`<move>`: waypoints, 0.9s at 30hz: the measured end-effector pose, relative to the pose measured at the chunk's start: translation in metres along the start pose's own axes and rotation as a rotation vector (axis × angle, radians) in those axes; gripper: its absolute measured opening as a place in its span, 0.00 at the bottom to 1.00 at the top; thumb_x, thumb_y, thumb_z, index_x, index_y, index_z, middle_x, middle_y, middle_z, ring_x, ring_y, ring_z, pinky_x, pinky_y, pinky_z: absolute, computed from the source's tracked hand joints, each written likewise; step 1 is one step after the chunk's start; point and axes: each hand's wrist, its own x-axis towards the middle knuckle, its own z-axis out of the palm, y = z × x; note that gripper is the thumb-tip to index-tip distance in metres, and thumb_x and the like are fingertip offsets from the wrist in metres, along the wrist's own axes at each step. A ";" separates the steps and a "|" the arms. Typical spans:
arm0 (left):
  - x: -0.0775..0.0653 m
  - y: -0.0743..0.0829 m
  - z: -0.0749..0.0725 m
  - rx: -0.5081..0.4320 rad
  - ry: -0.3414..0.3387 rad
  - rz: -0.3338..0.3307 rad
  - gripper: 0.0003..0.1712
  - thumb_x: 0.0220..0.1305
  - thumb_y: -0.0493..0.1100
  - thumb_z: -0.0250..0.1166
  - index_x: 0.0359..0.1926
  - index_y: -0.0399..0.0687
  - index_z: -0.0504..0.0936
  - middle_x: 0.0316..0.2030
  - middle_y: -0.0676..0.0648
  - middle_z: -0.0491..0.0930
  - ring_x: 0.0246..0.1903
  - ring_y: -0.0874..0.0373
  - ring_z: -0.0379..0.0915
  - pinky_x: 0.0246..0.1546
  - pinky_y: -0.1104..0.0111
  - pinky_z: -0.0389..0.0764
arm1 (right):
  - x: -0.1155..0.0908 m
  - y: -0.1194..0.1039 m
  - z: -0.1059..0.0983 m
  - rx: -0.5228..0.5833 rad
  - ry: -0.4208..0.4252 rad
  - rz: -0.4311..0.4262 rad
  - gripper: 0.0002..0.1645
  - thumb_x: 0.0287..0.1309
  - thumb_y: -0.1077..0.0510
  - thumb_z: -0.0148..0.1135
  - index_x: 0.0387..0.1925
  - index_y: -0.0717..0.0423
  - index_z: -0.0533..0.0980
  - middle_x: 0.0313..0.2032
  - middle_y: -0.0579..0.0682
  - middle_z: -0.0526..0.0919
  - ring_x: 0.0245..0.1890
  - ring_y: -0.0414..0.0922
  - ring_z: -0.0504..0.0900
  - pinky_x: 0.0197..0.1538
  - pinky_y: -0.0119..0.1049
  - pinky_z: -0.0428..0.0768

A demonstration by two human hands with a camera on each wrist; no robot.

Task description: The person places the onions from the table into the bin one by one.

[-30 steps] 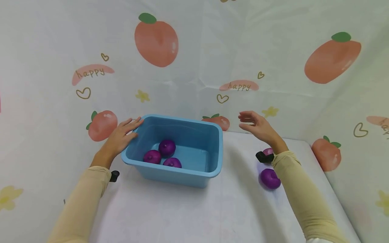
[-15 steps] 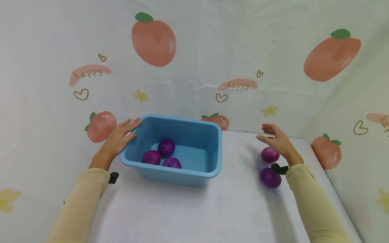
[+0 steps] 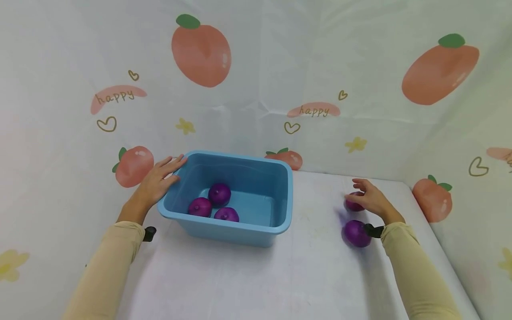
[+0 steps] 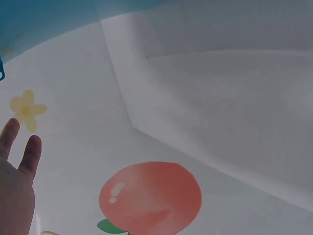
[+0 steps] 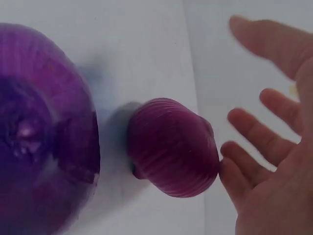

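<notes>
At the left, my left hand rests on the left rim of a light-blue plastic bin, fingers extended. Two of its fingers show at the edge of the left wrist view. My right hand is over a red onion, partly covering it in the head view. In the right wrist view the thumb and fingers are spread, and the small finger is right at the side of this onion. A second, larger-looking purple onion lies just nearer, below the right wrist.
Inside the bin sit three purple onions, among them one at the back. A white-covered table lies under everything. Behind and beside it hangs a white fruit-printed cloth. Black wrist cameras, one on the right wrist, sit close to the table things.
My right hand has moved rightward and then down to the far onion on the right. The left hand stays on the bin's rim, and the bin and onions keep their places.
</notes>
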 end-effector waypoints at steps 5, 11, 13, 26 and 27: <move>0.001 0.001 -0.001 -0.001 0.007 0.006 0.33 0.76 0.53 0.45 0.80 0.66 0.56 0.80 0.44 0.57 0.80 0.35 0.43 0.68 0.24 0.54 | 0.001 0.005 0.003 -0.082 -0.029 -0.008 0.46 0.63 0.52 0.68 0.72 0.73 0.59 0.63 0.77 0.72 0.60 0.68 0.78 0.56 0.52 0.83; 0.001 0.001 -0.001 0.006 0.010 0.006 0.33 0.76 0.53 0.45 0.80 0.65 0.56 0.80 0.44 0.57 0.80 0.34 0.43 0.68 0.24 0.54 | 0.000 0.014 0.006 -0.132 -0.128 0.045 0.45 0.65 0.49 0.65 0.71 0.73 0.59 0.58 0.78 0.75 0.57 0.68 0.77 0.60 0.60 0.77; 0.001 0.001 -0.001 0.009 0.011 0.005 0.33 0.76 0.53 0.45 0.80 0.65 0.56 0.80 0.44 0.57 0.80 0.34 0.44 0.68 0.24 0.54 | -0.001 0.016 0.007 -0.130 -0.152 0.076 0.46 0.66 0.47 0.63 0.72 0.72 0.57 0.60 0.79 0.73 0.59 0.70 0.75 0.61 0.63 0.76; -0.001 0.000 0.001 0.005 0.001 -0.022 0.33 0.77 0.55 0.44 0.80 0.69 0.54 0.80 0.46 0.55 0.80 0.35 0.42 0.68 0.23 0.53 | -0.001 0.014 0.019 -0.069 -0.118 0.102 0.51 0.66 0.43 0.63 0.73 0.73 0.55 0.62 0.78 0.72 0.60 0.67 0.76 0.63 0.60 0.77; 0.000 0.000 0.001 0.004 -0.001 -0.024 0.33 0.77 0.55 0.44 0.80 0.69 0.53 0.80 0.46 0.55 0.80 0.35 0.42 0.67 0.23 0.53 | 0.000 0.012 0.020 -0.064 -0.107 0.086 0.51 0.65 0.43 0.64 0.73 0.72 0.55 0.62 0.78 0.72 0.59 0.66 0.77 0.62 0.59 0.78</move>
